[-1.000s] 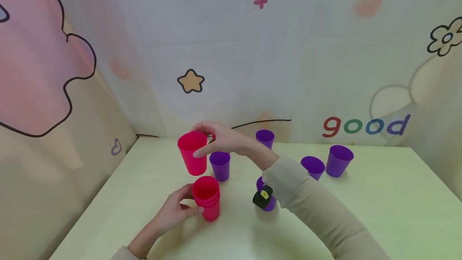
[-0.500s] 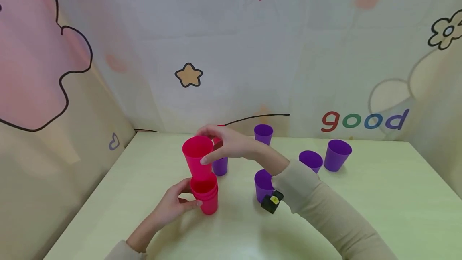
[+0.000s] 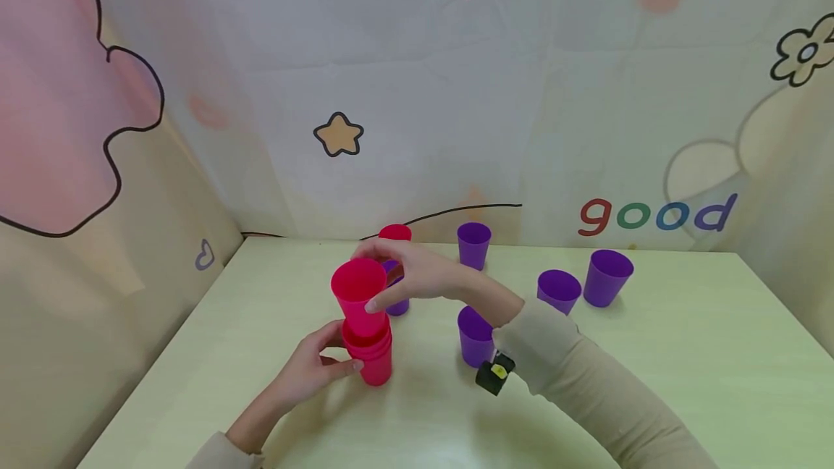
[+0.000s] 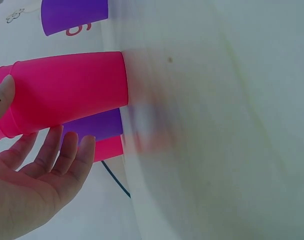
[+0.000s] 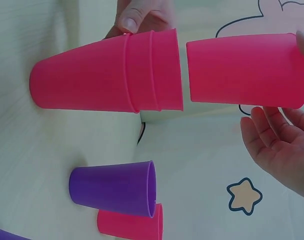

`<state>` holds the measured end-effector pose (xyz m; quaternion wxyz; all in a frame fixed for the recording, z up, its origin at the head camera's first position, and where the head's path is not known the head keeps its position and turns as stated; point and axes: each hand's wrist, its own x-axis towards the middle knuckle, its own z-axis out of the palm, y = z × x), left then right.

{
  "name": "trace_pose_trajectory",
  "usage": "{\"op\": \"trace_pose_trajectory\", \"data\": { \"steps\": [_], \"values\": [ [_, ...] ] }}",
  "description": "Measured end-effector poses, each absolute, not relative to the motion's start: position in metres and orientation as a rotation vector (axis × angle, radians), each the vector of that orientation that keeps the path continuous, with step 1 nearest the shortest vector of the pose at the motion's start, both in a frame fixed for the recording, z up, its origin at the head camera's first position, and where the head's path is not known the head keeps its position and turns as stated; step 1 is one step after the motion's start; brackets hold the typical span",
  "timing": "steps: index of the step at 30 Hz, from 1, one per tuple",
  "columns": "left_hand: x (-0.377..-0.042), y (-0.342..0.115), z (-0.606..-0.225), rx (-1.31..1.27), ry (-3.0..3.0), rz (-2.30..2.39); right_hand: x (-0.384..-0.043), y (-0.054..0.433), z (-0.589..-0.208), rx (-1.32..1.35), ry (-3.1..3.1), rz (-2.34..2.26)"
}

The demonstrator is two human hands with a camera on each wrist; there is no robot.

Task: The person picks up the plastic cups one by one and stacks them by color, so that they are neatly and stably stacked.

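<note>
My left hand [image 3: 309,371] grips a stack of nested pinkish-red cups [image 3: 376,368] standing upright on the table, thumb on one side and fingers on the other. Above it, my right hand [image 3: 420,273] holds one more red cup [image 3: 358,302] by its upper part, mouth up. In the right wrist view the base of that held cup [image 5: 242,70] is level with the stack's mouth, and a narrow gap separates it from the stack [image 5: 87,75]. The left wrist view shows the stack's base [image 4: 92,77] on the table, with the fingertips at its side.
A purple cup [image 3: 399,307] stands behind the stack, partly covered by my right hand, and a red cup [image 3: 395,231] farther back. Several more purple cups stand to the right, among them one [image 3: 474,339] beside my right sleeve. A printed cloth [image 3: 417,93] hangs behind the table.
My right hand has brought its red cup down and slightly right, from above and behind the stack to just over its mouth. My left hand keeps its grip on the stack.
</note>
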<state>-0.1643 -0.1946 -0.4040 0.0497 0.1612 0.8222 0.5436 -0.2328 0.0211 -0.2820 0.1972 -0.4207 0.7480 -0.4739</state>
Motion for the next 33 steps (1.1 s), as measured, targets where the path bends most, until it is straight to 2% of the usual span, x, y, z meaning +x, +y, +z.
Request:
{"op": "trace_pose_trajectory", "data": {
  "steps": [33],
  "values": [
    [-0.164,-0.194,-0.404,0.460,2.479,1.681,-0.231,0.015,-0.330,-1.147,2.140,-1.248]
  ]
}}
